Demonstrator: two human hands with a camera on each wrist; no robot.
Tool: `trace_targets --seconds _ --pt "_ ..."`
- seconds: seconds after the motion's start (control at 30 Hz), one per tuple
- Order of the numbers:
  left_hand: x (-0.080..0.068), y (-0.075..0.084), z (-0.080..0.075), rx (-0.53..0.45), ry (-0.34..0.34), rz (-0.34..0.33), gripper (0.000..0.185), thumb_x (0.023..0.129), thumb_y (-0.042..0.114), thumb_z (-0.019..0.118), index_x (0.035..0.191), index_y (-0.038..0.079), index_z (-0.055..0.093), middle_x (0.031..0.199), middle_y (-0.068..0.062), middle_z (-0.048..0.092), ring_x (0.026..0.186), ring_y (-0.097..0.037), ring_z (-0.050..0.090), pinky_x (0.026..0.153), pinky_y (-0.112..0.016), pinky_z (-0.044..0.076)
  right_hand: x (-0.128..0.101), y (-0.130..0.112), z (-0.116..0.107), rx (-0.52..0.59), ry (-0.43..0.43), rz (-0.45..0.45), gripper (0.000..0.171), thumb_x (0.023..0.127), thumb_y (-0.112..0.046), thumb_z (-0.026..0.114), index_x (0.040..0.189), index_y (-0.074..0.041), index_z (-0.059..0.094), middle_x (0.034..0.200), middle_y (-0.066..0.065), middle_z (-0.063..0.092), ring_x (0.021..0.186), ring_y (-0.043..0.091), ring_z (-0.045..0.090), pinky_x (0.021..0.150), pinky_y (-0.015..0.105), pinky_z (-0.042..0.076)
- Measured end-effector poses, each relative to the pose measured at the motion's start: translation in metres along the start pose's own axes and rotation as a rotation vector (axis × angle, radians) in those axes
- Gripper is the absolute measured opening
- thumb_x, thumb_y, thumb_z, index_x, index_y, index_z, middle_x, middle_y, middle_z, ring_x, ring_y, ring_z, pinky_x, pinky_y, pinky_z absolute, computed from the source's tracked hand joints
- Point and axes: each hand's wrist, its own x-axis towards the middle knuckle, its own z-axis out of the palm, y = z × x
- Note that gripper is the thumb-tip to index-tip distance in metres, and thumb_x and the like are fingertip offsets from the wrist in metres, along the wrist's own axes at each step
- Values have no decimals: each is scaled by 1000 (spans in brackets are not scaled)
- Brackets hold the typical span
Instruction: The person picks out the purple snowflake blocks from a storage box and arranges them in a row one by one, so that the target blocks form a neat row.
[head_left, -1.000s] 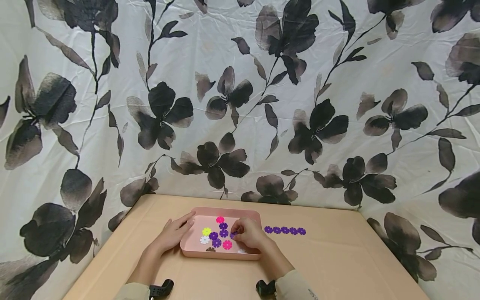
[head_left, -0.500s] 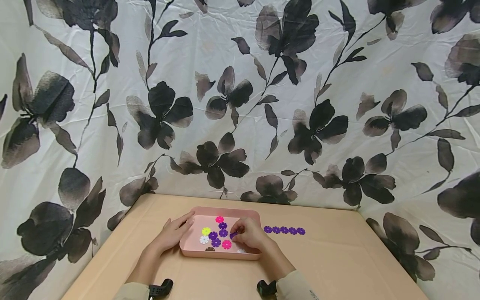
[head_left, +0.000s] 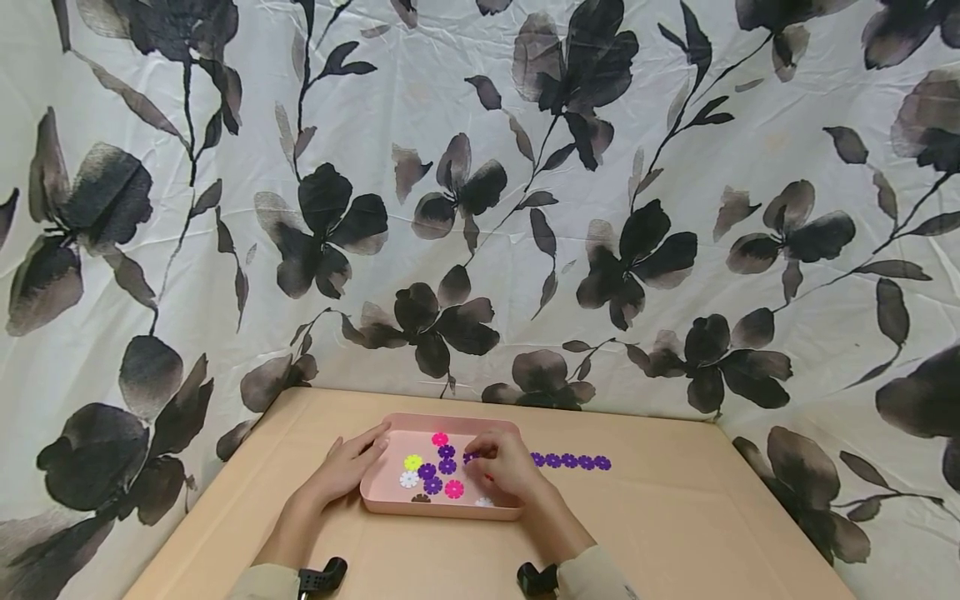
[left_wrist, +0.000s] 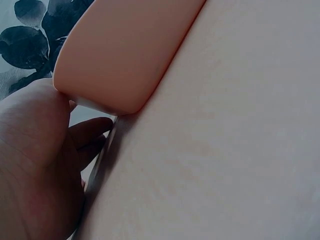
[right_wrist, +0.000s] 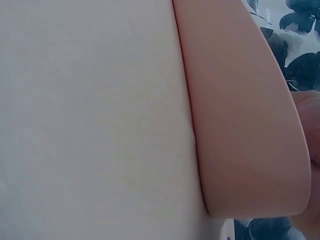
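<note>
In the head view a shallow pink tray (head_left: pixel 442 509) holds several small flower-shaped pieces. Purple flower pieces (head_left: pixel 432 485) lie near its middle, by pink ones (head_left: pixel 453 489), a yellow one (head_left: pixel 413 462) and a white one (head_left: pixel 408 479). My right hand (head_left: pixel 504 464) is over the tray's right half, pinching a purple flower piece (head_left: pixel 470 457) between thumb and fingertips. My left hand (head_left: pixel 347 468) rests along the tray's left side, fingers extended at the rim. The left wrist view has that hand (left_wrist: pixel 35 155) beside the tray's corner (left_wrist: pixel 120 55).
Right of the tray, a straight row of purple flower pieces (head_left: pixel 570 461) lies on the tan tabletop (head_left: pixel 660 517). A brown piece (head_left: pixel 422 498) sits by the tray's front wall. Behind the table hangs a white cloth (head_left: pixel 480 267) with dark flowers.
My right hand has shifted slightly right and toward the tray's far side, carrying the pinched purple flower piece. A small red piece now shows beneath that hand. My left hand stays in place.
</note>
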Motion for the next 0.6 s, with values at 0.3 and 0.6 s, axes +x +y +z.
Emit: trace_targets --seconds 0.3,0.6 --pt "-2 1 -2 -4 -2 -3 57 112 45 42 162 19 39 168 -10 35 156 -41 29 125 -70 -12 -10 -2 -16 92 76 73 21 91 -9 80 112 -14 81 110 -1 72 100 18 66 88 25 63" --pt "-3 1 -2 -2 -5 2 57 112 45 42 162 18 39 168 -10 36 156 -41 29 124 -71 -12 -29 16 -51 193 241 97 23 93 -3 77 108 -20 82 115 1 72 110 22 68 93 24 61"
